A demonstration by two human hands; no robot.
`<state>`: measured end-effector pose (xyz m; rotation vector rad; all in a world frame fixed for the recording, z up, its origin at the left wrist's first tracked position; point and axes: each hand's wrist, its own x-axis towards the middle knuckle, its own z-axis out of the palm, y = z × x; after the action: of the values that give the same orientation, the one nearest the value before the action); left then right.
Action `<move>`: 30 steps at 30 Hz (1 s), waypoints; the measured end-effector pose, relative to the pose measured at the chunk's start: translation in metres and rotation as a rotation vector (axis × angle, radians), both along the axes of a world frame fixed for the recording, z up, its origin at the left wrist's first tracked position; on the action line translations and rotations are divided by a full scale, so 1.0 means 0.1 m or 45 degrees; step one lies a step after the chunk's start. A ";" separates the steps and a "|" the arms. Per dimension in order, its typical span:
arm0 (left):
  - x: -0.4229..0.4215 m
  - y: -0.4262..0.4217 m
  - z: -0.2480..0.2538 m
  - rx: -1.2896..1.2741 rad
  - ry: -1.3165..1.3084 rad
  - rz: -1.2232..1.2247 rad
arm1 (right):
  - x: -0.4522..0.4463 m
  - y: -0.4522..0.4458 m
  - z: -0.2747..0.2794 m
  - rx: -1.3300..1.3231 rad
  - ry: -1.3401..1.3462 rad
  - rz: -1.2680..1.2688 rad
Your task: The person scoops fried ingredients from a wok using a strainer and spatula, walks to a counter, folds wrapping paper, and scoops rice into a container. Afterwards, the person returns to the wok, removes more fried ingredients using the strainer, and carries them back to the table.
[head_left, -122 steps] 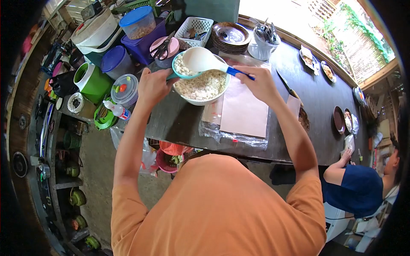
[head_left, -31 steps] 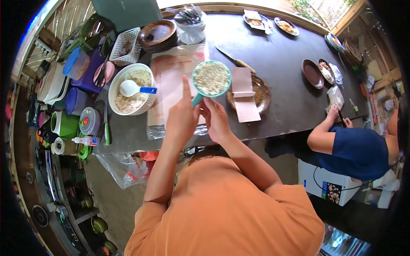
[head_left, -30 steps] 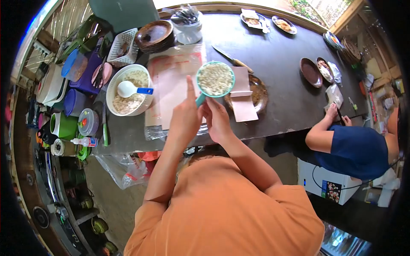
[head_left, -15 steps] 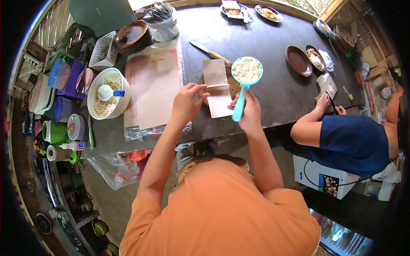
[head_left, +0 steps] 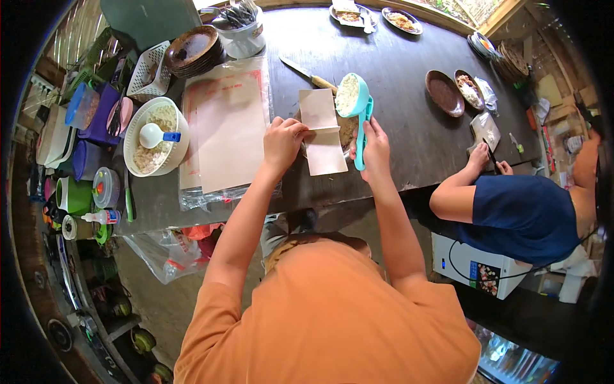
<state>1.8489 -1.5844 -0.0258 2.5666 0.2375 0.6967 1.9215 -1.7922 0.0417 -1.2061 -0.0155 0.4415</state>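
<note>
My right hand (head_left: 375, 150) grips the handle of a turquoise scoop (head_left: 363, 97). White rice (head_left: 347, 95) fills the scoop, which is tilted to the left above the upper right side of a creased piece of brown paper (head_left: 325, 153). At the paper's left edge, near the crease, the fingers of my left hand (head_left: 284, 142) are pinched together on it. Beneath the paper lies a round brown plate or board, mostly covered. A knife (head_left: 325, 83) with a wooden handle rests just beyond the paper.
Left of me are large brown paper sheets (head_left: 230, 128) on plastic and a white basket (head_left: 181, 147) of rice with a white scoop. Stacked brown plates (head_left: 192, 48) and a cutlery bucket (head_left: 246, 38) stand behind. On the right, a person in dark blue (head_left: 521, 211) cuts on a board (head_left: 484, 128).
The turquoise scoop has tipped leftward and moved slightly left, over the paper's edge. My left fingers have closed onto the paper's left edge.
</note>
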 end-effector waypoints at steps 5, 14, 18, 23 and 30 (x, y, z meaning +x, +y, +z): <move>-0.01 0.00 0.02 0.023 -0.083 0.015 | 0.12 0.16 -0.27 -0.697 -0.651 -0.032; 0.01 -0.03 -0.05 0.060 -0.106 0.089 | -0.06 0.40 -0.37 -1.639 -1.440 0.147; 0.02 -0.03 -0.04 0.048 -0.087 0.085 | 0.15 0.32 -0.46 -1.426 -1.477 -0.070; 0.01 -0.02 -0.03 -0.016 -0.054 0.074 | 0.12 0.21 -0.06 -0.326 -0.338 -0.161; -0.18 0.01 0.39 -0.513 -0.012 0.043 | -0.13 0.19 -0.10 0.409 0.367 0.161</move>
<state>1.8311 -1.5831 0.0131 2.1788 0.3774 0.6029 1.9089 -1.7736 0.0315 -0.8208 0.0827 0.6936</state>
